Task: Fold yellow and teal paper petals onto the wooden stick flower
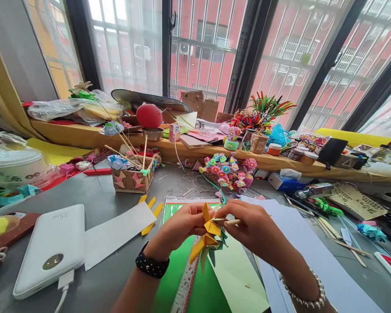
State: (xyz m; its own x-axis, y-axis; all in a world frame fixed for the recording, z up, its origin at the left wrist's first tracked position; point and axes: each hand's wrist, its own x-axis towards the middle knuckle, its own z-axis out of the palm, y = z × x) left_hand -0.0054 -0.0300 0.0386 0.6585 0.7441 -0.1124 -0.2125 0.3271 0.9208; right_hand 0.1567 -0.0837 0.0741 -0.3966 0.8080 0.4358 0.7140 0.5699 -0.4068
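My left hand (179,228) and my right hand (254,228) meet over the grey table (97,204), both pinched on a yellow folded paper flower (209,234) with green paper leaves beneath it. A thin wooden stick (232,222) pokes out between my right fingers and the flower. A black studded band sits on my left wrist, a bead bracelet on my right. Under my hands lie green paper sheets (237,274) and a patterned ruler (185,287).
A white power bank (52,250) with a cable lies at the left beside a white paper strip (117,232). A star-decorated box of sticks (132,178), a basket of small paper flowers (226,171) and craft clutter fill the back ledge. White sheets (313,256) lie at the right.
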